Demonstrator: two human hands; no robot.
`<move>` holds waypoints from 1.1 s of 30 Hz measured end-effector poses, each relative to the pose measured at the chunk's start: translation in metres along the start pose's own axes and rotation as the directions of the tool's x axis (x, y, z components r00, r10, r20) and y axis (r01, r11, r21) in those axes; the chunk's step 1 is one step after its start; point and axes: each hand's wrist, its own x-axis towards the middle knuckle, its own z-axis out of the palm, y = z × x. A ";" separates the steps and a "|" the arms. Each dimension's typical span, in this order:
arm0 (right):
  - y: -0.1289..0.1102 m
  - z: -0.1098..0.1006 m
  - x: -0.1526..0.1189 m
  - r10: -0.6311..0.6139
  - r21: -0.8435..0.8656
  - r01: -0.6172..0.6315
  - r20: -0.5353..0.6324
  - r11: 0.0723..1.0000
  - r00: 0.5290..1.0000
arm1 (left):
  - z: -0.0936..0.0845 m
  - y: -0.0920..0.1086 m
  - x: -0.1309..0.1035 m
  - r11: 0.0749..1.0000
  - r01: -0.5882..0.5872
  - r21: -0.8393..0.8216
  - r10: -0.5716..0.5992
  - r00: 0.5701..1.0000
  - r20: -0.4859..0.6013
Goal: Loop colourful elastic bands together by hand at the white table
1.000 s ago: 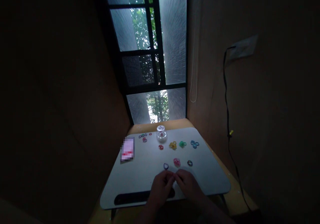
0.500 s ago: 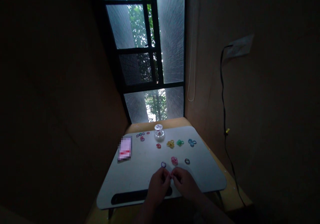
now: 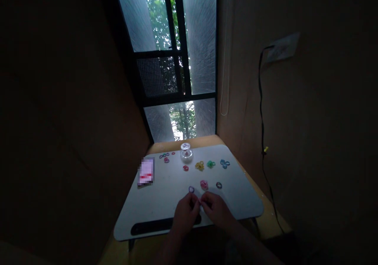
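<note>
My left hand [image 3: 186, 212] and my right hand [image 3: 215, 209] meet over the near part of the white lap desk [image 3: 159, 198], fingers pinched together. Between the fingertips shows a bit of a small pink elastic hair band [image 3: 200, 202]; most of it is hidden. Just beyond my left hand lies a purple hair band [image 3: 191, 189]. A pile of pink hair bands [image 3: 204, 185] sits past my fingertips, and a dark hair band [image 3: 219, 185] is to its right.
Farther back are red [image 3: 185, 168], yellow [image 3: 200, 165], green [image 3: 210, 164] and blue bands [image 3: 225, 163]. Behind them stands a clear round container [image 3: 186, 153]. Mixed bands [image 3: 166, 160] and a blurred pink packet [image 3: 146, 171] lie left. A black cord [image 3: 262, 119] hangs at right.
The view has tilted slightly, so everything sits a little higher in the picture. My hands keep their pinch at nearly the same place over the desk.
</note>
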 end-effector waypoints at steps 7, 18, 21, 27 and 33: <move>0.001 0.001 -0.002 -0.006 -0.035 0.006 -0.023 0.999 1.000 | -0.002 0.000 -0.001 0.998 -0.025 -0.059 0.026 0.999 0.022; 0.000 0.000 -0.001 -0.015 -0.100 0.011 -0.040 0.995 0.999 | -0.002 0.001 -0.003 0.994 -0.040 -0.106 0.045 0.998 0.050; -0.001 0.000 -0.001 -0.004 -0.085 0.001 -0.038 0.996 0.999 | -0.004 0.003 -0.003 0.994 -0.050 -0.096 0.056 0.997 0.057; -0.002 0.001 0.000 0.014 -0.083 -0.018 -0.048 0.996 0.999 | -0.005 0.003 -0.003 0.989 -0.060 -0.133 0.069 0.996 0.065; -0.003 0.001 -0.001 0.021 -0.103 -0.027 -0.057 0.994 0.998 | -0.004 0.004 -0.003 0.990 -0.052 -0.134 0.062 0.996 0.071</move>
